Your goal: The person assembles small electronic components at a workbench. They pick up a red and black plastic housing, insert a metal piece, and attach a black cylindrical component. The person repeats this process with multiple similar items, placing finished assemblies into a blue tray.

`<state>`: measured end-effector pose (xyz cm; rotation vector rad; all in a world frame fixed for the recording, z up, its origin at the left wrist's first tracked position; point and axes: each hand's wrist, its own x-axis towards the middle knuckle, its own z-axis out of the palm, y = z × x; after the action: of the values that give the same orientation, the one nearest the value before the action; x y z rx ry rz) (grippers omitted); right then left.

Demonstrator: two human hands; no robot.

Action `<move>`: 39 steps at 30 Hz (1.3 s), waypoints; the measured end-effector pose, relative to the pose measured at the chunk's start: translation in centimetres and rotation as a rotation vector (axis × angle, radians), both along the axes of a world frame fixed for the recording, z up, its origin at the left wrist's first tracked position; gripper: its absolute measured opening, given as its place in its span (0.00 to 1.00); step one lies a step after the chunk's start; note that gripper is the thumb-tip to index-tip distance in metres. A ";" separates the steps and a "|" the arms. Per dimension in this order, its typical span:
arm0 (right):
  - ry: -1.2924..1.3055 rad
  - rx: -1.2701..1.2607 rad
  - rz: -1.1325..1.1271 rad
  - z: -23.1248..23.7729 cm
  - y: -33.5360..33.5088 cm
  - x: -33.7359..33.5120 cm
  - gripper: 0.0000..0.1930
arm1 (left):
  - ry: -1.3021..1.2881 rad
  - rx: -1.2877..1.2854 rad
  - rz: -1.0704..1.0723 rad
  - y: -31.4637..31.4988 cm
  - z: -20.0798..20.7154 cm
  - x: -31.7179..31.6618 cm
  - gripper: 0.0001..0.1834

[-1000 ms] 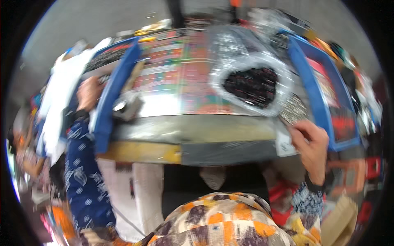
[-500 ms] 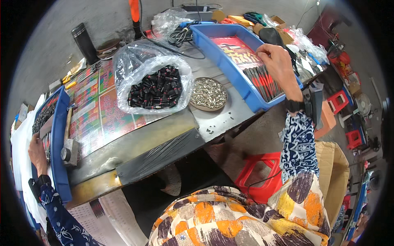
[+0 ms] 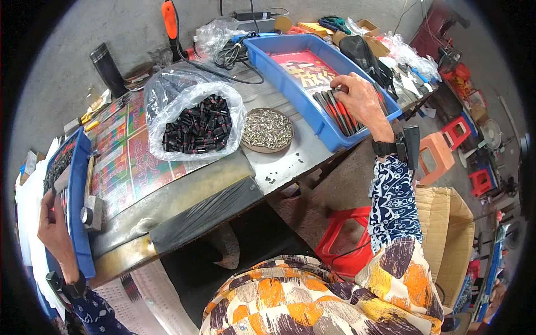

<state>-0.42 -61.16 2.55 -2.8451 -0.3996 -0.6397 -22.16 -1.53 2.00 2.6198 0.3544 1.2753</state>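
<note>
On the right, my right hand (image 3: 362, 101) reaches into a blue tray (image 3: 296, 92). Its fingers are bent and pressed on the upper ends of slim red-and-black sticks (image 3: 339, 114), which lie side by side in a row. At the far left, my left hand (image 3: 56, 231) is over the near end of a second blue tray (image 3: 82, 184). Its thumb and fingers are drawn together near the small dark parts (image 3: 60, 164) in that tray. Whatever lies between its fingertips is too small to make out.
A clear plastic bag (image 3: 234, 120) full of black cylinders (image 3: 198, 125) stands mid-table. Beside it is a round dish (image 3: 267, 146) of small metal pieces. A metal block (image 3: 94, 215) lies beside the left tray. A red stool (image 3: 329, 240) and cardboard box (image 3: 446, 223) are below.
My right hand has come down and left, from above the tray onto the sticks. My left hand has lifted out of the left tray slightly, its fingers drawn together. The view has shifted a little.
</note>
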 end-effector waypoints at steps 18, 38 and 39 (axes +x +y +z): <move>0.083 0.238 0.034 -0.8 -0.8 -0.9 0.14 | 0.101 -0.441 -0.356 -12.0 -0.3 -4.0 0.07; -0.186 0.477 0.214 1.7 4.4 -6.7 0.12 | 0.150 -0.793 -0.439 -18.5 0.0 -5.3 0.08; -0.062 0.584 0.282 1.7 5.4 -7.8 0.11 | 0.133 -0.809 -0.456 -18.9 0.0 -5.2 0.08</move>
<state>-8.22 -55.79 4.29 -2.1742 -0.5131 -0.6566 -27.31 -20.42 2.03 1.9273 0.2087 0.6201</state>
